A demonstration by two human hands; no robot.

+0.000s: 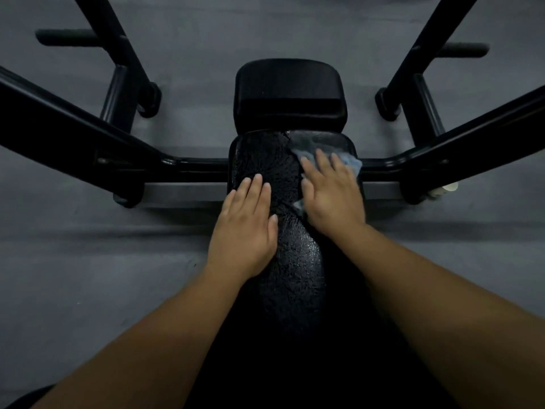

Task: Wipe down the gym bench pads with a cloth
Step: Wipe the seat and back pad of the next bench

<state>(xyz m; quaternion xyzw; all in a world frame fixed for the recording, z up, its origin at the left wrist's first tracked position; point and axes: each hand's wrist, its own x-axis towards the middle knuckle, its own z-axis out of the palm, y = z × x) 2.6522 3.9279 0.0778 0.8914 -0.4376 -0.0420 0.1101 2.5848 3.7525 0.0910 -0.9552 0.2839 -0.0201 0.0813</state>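
the long bench pad (292, 276) runs straight up the middle of the frame, from the bottom edge to just above centre, so its long axis lines up with both forearms. the blue cloth (352, 164) lies on the pad's upper right corner, pinned flat under the right hand (331, 199). bits of it show beyond the fingertips and beside the thumb. the right fingers (322, 165) are straight, slightly spread and pressing down, not curled round the fabric. the left hand (244, 225) rests palm down on the pad's left edge, a little lower in the frame. its fingers (256, 188) are straight and close together, holding nothing.

the cloth sits under the right hand, so that is the 1 to do the wiping; the left looks like a brace. from the cloth, the rest of the pad lies to the left across its width and down the frame along its length. the 2nd pad (289, 90), shorter, sits just above the long 1 at upper centre, beyond the fingertips, so it likely needs a forward reach. black frame bars (191, 168) flank both sides over a grey floor (73, 261).
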